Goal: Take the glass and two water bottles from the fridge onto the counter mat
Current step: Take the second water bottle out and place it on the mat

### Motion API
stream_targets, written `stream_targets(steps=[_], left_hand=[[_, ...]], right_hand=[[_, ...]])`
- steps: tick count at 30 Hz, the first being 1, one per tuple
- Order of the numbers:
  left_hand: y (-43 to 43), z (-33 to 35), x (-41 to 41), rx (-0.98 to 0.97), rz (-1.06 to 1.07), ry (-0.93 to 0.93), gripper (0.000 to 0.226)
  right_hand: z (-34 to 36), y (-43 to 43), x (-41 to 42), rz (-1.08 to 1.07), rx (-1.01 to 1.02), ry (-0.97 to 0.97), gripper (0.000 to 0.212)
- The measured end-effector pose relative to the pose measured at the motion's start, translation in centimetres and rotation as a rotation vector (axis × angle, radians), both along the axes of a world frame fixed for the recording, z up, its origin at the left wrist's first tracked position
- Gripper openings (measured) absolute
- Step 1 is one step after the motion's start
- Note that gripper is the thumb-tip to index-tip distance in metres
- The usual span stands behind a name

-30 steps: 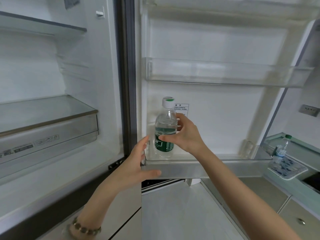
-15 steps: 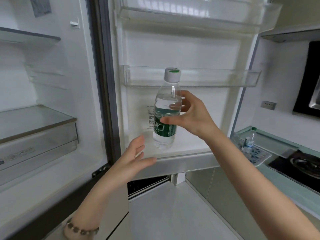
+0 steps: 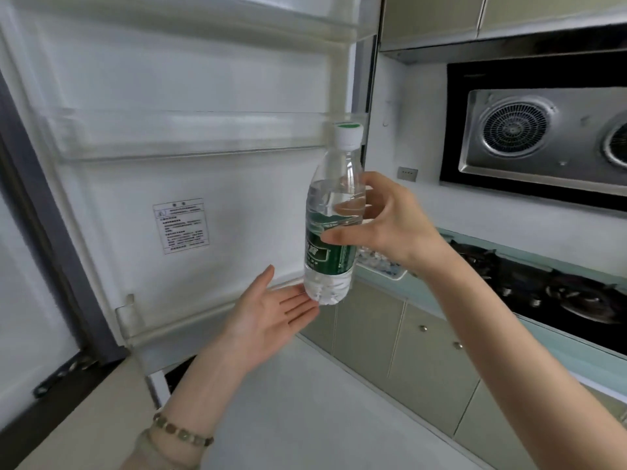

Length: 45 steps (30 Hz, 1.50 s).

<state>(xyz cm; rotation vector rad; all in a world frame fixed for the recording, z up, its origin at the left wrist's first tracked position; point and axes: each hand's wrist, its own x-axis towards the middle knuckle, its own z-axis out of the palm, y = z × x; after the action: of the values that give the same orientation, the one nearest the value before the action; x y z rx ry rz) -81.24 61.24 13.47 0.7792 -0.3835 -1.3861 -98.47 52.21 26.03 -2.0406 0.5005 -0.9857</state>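
Observation:
My right hand point(image 3: 390, 222) grips a clear water bottle point(image 3: 330, 252) with a green label and white cap, held upright in the air in front of the open fridge door point(image 3: 210, 184). My left hand point(image 3: 268, 317) is open, palm up, just below and left of the bottle's base, its fingertips almost touching it. A patterned counter mat point(image 3: 380, 262) shows partly behind the bottle and my right wrist. No glass and no second bottle are visible.
The fridge door's clear shelves point(image 3: 190, 137) hold nothing. To the right run a pale green counter point(image 3: 556, 337), a black gas hob point(image 3: 559, 286), a range hood point(image 3: 543, 137) and beige cabinet doors point(image 3: 431, 361) below.
My right hand has lifted the bottle out of the lower door shelf and carried it right, toward the counter. My left hand has left the shelf edge and followed beneath. The view has swung right.

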Motion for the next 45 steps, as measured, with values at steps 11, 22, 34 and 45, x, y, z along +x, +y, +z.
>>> stream_targets(steps=[11,22,34,45], left_hand=[[-11.4,-3.3,-10.1,-0.022,-0.252,0.114,0.070],[-19.2,-5.5,-18.2,0.114,-0.234,0.117,0.075],[-30.7,-9.1,-18.5,0.191,-0.277,0.099,0.077],[-46.9,-10.7,-13.6,0.199,-0.280,0.083,0.075]], right_hand=[[-3.3,-8.6,-11.4,-0.162,0.058,0.024,0.066],[-7.6,-17.4,-18.7,-0.244,0.129,0.047,0.082],[-11.9,-29.0,-19.6,-0.279,0.202,0.085,0.075],[-12.3,-44.4,-15.1,-0.306,0.172,0.154,0.077]])
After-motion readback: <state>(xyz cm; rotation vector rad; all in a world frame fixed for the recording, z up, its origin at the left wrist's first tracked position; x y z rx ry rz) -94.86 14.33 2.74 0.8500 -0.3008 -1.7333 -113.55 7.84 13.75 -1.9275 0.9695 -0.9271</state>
